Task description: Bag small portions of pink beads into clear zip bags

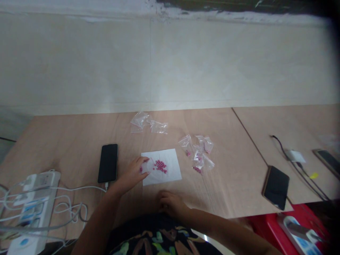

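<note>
My left hand (134, 173) pinches a small clear plastic zip bag (149, 165), with a bit of pink inside, over the left part of a white paper sheet (174, 163). A loose pile of pink beads (160, 166) lies on that paper, just right of the bag. Close to the table's front edge, my right hand (172, 204) rests with its fingers curled in; whether anything is between them is hidden. Several clear bags holding some pink beads (198, 156) lie in a cluster right of the paper. Behind it are clear bags (140, 120) with no beads visible.
Left of the paper lies a black phone (108, 163) on a white charging cable. A power strip (38, 202) with tangled cords fills the left corner. Rightward are another phone (276, 187), a charger (296, 156) and a third phone (328, 161). A red stool (268, 226) stands below.
</note>
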Motion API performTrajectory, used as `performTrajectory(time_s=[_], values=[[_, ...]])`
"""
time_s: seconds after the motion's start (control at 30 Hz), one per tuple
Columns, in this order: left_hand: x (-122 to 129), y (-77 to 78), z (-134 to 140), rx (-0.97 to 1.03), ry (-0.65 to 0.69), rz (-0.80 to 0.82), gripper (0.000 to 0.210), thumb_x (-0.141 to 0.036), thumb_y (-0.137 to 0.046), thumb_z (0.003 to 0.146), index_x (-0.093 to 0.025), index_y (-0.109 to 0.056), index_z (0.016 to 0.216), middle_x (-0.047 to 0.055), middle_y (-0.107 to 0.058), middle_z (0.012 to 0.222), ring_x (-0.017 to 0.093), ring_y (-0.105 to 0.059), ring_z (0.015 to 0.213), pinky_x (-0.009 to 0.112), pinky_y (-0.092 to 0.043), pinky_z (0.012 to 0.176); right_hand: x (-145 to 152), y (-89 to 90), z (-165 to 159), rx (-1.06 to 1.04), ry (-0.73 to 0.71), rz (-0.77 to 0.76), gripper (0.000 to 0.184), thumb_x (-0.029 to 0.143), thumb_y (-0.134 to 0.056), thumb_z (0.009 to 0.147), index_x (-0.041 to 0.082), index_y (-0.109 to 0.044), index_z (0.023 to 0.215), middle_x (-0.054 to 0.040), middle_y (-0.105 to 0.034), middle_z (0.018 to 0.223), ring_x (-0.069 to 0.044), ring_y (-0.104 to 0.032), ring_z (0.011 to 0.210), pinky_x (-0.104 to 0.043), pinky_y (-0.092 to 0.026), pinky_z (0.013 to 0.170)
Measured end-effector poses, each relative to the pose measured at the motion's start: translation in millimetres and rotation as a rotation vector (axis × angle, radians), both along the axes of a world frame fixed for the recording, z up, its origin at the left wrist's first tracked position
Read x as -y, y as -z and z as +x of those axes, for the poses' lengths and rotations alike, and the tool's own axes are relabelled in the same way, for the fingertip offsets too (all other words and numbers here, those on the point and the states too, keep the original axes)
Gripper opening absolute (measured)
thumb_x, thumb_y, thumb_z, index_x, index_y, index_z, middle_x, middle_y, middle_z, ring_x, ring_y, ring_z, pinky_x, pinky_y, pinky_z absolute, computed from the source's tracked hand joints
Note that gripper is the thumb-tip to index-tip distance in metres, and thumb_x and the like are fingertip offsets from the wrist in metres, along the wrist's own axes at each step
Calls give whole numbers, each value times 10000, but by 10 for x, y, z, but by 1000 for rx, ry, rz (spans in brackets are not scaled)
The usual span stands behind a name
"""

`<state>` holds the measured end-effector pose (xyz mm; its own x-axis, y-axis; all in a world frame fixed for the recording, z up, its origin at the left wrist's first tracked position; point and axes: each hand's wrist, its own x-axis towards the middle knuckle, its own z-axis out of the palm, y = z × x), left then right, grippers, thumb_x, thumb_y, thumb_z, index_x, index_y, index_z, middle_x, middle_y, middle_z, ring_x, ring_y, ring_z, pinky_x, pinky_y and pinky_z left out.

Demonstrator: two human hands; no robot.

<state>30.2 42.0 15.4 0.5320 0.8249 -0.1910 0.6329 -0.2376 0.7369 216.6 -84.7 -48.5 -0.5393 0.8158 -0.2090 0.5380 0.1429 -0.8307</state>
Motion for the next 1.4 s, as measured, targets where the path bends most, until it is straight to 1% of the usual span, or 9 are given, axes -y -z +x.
performTrajectory(time_s=[0.17, 0.27, 0.4, 0.6, 0.7, 0.8, 0.97, 1.17, 1.4], values=[[11, -9, 1, 36, -12, 3, 390, -203, -576, 702, -152, -467, 1073, 98, -525, 1073, 225, -492, 1007, 370, -383, 886, -513, -197, 58, 58, 521, 80, 113, 182, -487, 784, 163, -598, 789, -46, -601, 770, -159, -534, 713, -271, -422, 663], [15, -5, 19, 49, -21, 10, 397, -220, -584, 695, -157, -462, 1068, 95, -525, 1065, 225, -493, 1001, 372, -386, 882, -834, -221, 101, 160, 642, 183, 148, 175, -467, 795, 148, -610, 818, -76, -595, 801, -179, -530, 754, -293, -415, 699], [26, 6, 56, 77, -82, 2, 441, -239, -597, 686, -158, -433, 1088, 94, -515, 1053, 220, -497, 979, 369, -390, 876, -939, -273, 96, 180, 692, 243, 164, 217, -498, 781, 159, -620, 874, -85, -591, 821, -206, -515, 837, -324, -406, 747], [80, 99, 186, 109, -215, 57, 531, -264, -598, 678, -130, -366, 1136, 89, -476, 991, 208, -484, 904, 371, -418, 808, -773, -619, -107, -168, 647, 160, 202, 318, -518, 773, 171, -576, 900, -42, -587, 778, -154, -521, 705, -275, -424, 648], [115, 114, 224, 137, -257, 55, 565, -285, -596, 682, -155, -326, 1161, 67, -453, 970, 183, -483, 858, 345, -436, 757, -788, -700, -180, -218, 692, 141, 149, 283, -523, 767, 165, -572, 844, -34, -574, 749, -144, -513, 674, -262, -416, 621], [111, 36, 179, 187, -211, 8, 548, -319, -599, 693, -168, -337, 1150, 50, -466, 939, 157, -491, 797, 304, -444, 708, -844, -705, -149, -190, 736, 129, 107, 249, -507, 774, 170, -574, 748, -24, -566, 695, -144, -502, 645, -258, -398, 599], [9, -198, 69, 193, -56, -50, 167, -292, -424, 826, -165, -521, 876, 12, -535, 794, 139, -510, 744, 266, -412, 696, -889, -745, -42, -70, 682, 203, 120, 207, -477, 785, 173, -560, 706, -26, -558, 677, -167, -487, 692, -281, -372, 641], [-72, -320, 80, 158, -12, -20, 176, -280, -443, 812, -148, -551, 768, 4, -540, 709, 136, -497, 690, 243, -391, 640, -905, -793, -37, -35, 684, 228, 163, 204, -423, 808, 173, -530, 689, -40, -547, 687, -186, -467, 734, -302, -365, 668], [-38, -389, 122, 266, -29, -109, 187, -291, -423, 823, -149, -539, 786, -4, -529, 710, 122, -490, 678, 225, -398, 629, -917, -809, -19, -273, 629, 81, 102, 276, -504, 770, 179, -531, 752, -10, -528, 713, -144, -485, 682, -268, -395, 642]])
